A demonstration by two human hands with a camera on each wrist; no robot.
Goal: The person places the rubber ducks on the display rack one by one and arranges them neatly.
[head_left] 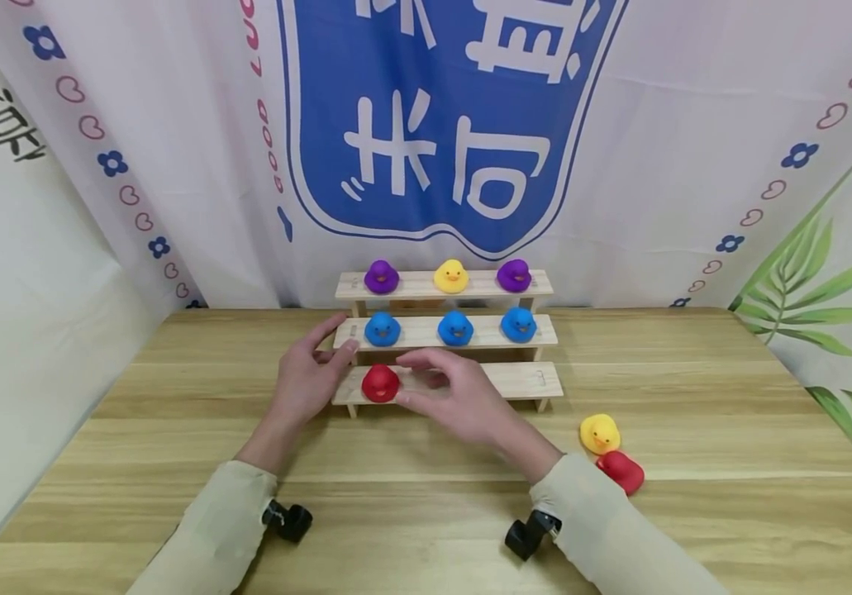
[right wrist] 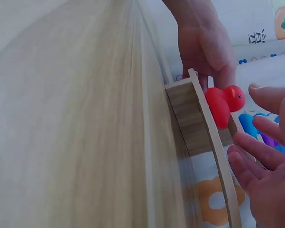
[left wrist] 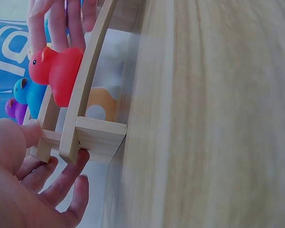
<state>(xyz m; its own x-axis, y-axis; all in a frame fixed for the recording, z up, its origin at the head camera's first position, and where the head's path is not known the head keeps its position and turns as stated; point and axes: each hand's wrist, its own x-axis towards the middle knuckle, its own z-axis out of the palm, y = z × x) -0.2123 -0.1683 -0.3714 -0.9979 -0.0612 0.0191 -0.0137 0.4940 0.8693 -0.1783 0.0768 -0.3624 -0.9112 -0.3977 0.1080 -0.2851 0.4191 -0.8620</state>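
Note:
A three-tier wooden display stand (head_left: 522,378) stands on the table against the backdrop. My left hand (head_left: 308,372) holds its left end; in the left wrist view the thumb lies at the middle tier's end and the fingertips (left wrist: 80,156) reach the lower tier's end. A red rubber duck (head_left: 380,383) sits upright on the left of the bottom tier. Just right of that duck is my right hand (head_left: 463,397), thumb and fingers spread, holding nothing; in the right wrist view a gap shows between its fingers (right wrist: 259,149) and the red duck (right wrist: 221,107).
Blue ducks (head_left: 456,329) line the middle tier. On the top tier a yellow duck (head_left: 451,277) sits between two purple ducks (head_left: 382,278). Right of the stand, another yellow duck (head_left: 600,434) and a tipped red duck (head_left: 622,472) lie on the table (head_left: 411,512) beside the right sleeve.

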